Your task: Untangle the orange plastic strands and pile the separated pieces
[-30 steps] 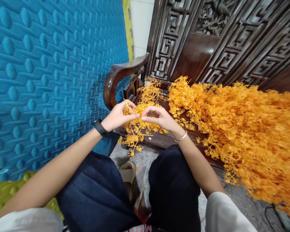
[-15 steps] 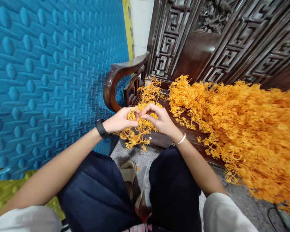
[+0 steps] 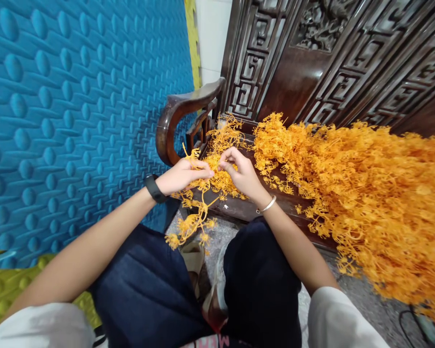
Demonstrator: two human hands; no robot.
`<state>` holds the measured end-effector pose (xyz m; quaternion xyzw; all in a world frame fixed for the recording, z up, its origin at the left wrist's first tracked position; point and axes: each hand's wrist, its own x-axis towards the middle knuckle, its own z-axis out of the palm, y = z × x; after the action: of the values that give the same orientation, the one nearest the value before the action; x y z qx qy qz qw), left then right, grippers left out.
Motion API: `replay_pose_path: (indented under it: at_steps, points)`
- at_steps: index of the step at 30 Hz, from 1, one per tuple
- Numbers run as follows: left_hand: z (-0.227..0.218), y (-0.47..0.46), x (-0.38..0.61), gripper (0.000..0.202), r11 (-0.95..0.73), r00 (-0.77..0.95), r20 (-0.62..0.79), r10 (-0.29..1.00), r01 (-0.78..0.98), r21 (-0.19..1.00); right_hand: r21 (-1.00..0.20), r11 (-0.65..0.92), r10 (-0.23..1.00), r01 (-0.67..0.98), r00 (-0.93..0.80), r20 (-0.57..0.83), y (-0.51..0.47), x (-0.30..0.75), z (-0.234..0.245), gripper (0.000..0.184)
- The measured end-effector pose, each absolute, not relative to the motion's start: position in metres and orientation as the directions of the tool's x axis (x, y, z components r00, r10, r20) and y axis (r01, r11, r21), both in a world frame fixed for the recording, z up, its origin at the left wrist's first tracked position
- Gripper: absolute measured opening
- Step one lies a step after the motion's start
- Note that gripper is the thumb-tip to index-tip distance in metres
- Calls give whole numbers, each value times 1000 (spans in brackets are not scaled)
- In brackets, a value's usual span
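Orange plastic sprig cluster (image 3: 194,217) hangs off the carved wooden surface (image 3: 239,209), the grips of our left hand (image 3: 183,175) and right hand (image 3: 241,174) pinching its stems, apparently teasing sprigs apart, which calls next for a gentle, even pull.

A blue studded foam wall (image 3: 58,96) stands beside a carved dark wooden bench (image 3: 293,77) on speckled grey floor (image 3: 366,299).
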<state>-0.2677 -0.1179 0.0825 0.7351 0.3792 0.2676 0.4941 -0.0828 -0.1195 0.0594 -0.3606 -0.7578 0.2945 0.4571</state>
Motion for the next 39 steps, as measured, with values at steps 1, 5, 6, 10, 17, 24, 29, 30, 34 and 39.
replay_pose_path:
  at_steps: [1, 5, 6, 10, 17, 24, 29, 30, 34, 39]
  points:
    - [82, -118, -267, 16, -214, 560, 17, 829, 289, 933, -768, 564, 822, 302, -297, 487, -120, -84, 59, 9]
    - [81, -119, -261, 20, -182, 504, 16, 863, 281, 942, -744, 553, 831, 375, -178, 527, -121, -91, 60, 10]
    - [81, -120, -260, 21, -179, 488, 22, 873, 277, 944, -742, 551, 829, 382, -149, 539, -121, -93, 59, 11]
    - [80, -121, -255, 22, -190, 442, 57, 895, 263, 946, -722, 539, 814, 433, -48, 579, -118, -98, 57, 12]
    - [79, -114, -250, 22, -188, 384, 67, 921, 286, 940, -749, 497, 824, 439, 33, 566, -110, -106, 49, 10]
    - [80, -130, -241, 22, -297, 470, 152, 870, 252, 921, -880, 317, 824, 355, 357, 441, -80, -83, 50, 9]
    - [74, -134, -245, 28, -389, 525, 196, 828, 286, 876, -928, 255, 746, 273, 555, 368, -66, -23, 47, 5]
    - [72, -130, -247, 28, -317, 491, 137, 860, 305, 898, -909, 290, 774, 299, 486, 407, -69, -18, 46, 8]
    - [67, -111, -256, 28, -235, 446, 68, 893, 330, 914, -843, 352, 871, 406, 188, 455, -87, -23, 45, 15]
    - [62, -106, -259, 31, -370, 473, 166, 865, 379, 848, -700, 86, 996, 709, -69, 53, -92, -30, 41, 8]
